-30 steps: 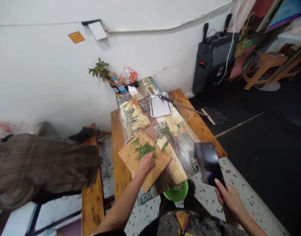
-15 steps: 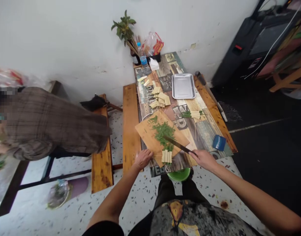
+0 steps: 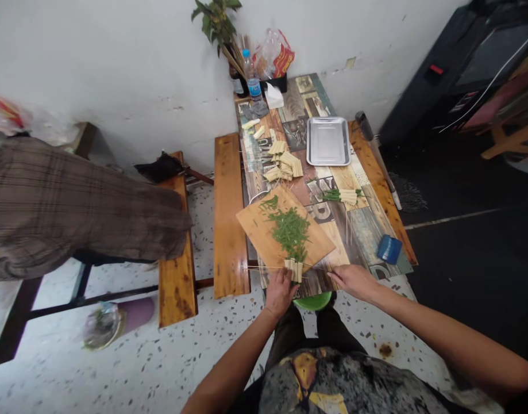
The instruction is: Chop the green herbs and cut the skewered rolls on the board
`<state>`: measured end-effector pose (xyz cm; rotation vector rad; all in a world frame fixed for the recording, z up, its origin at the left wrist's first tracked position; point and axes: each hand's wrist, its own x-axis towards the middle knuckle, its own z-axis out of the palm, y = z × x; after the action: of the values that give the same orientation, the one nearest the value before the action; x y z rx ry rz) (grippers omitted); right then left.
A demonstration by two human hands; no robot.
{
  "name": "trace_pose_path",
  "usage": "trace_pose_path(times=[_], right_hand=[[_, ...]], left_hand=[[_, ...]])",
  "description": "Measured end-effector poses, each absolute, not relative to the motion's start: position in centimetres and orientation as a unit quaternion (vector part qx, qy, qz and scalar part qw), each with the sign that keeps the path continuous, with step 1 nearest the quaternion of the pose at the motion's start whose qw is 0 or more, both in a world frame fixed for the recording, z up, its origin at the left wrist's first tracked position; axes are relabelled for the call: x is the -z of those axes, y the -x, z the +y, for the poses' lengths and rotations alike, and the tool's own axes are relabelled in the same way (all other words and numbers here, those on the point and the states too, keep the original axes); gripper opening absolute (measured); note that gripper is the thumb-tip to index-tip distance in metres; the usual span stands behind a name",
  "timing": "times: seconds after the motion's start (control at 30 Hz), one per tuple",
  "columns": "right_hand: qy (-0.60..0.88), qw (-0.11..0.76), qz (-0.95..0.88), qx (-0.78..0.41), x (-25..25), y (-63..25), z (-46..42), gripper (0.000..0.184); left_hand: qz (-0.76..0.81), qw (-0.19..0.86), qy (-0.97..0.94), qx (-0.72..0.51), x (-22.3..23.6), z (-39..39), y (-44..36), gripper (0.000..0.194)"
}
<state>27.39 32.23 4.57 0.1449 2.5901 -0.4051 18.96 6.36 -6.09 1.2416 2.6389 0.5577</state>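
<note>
A wooden cutting board (image 3: 264, 233) lies at the near end of the patterned table (image 3: 362, 227) with a heap of chopped green stalks (image 3: 291, 229) on it. At the board's near corner sits a short row of pale sticks threaded on thin skewers (image 3: 293, 269). My left hand (image 3: 280, 292) is curled at the near end of that row, touching it. My right hand (image 3: 354, 280) is just right of it, fingers closed on the skewers' right ends. No knife shows in either hand.
Farther along the table lie a metal tray (image 3: 328, 141), a pile of pale sticks (image 3: 283, 164), a bundle with greens (image 3: 343, 196) and a blue object (image 3: 388, 249). A green bowl (image 3: 314, 301) sits below the table edge. Benches (image 3: 227, 213) flank it; a person in plaid (image 3: 74, 213) bends at left.
The knife that my right hand held over the board is out of sight. Both hands have closed in on the skewered pale sticks at the board's near corner. The camera tilted down.
</note>
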Motion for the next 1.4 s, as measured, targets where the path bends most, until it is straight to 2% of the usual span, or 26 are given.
trace_pose_path(times=[0.13,0.33,0.47,0.63,0.83,1.1,1.4], right_hand=[[-0.029,0.269,0.954,0.126,-4.5,-27.2,32.5,0.049],[-0.005,0.287,0.952,0.104,-4.9,-26.7,33.0,0.049],[-0.006,0.286,0.953,0.103,-4.8,-26.2,33.1,0.048],[0.002,0.287,0.953,0.098,-4.8,-25.4,33.4,0.05],[0.012,0.296,0.95,0.102,-5.4,-24.6,33.8,0.05],[0.023,0.304,0.948,0.096,-5.6,-24.4,34.0,0.051],[0.036,0.319,0.943,0.085,-5.0,-23.9,33.9,0.051]], left_hand=[[0.886,0.019,-0.414,-0.207,7.6,6.5,-19.5,0.042],[0.879,0.022,-0.413,-0.236,7.4,6.4,-19.4,0.04],[0.876,0.006,-0.389,-0.284,7.3,6.1,-19.1,0.046],[0.883,-0.045,-0.352,-0.307,6.4,5.3,-18.2,0.033],[0.858,-0.034,-0.403,-0.317,6.4,5.5,-18.5,0.035],[0.853,-0.036,-0.41,-0.321,6.8,6.3,-18.9,0.026],[0.862,-0.022,-0.372,-0.342,8.2,6.3,-19.2,0.025]])
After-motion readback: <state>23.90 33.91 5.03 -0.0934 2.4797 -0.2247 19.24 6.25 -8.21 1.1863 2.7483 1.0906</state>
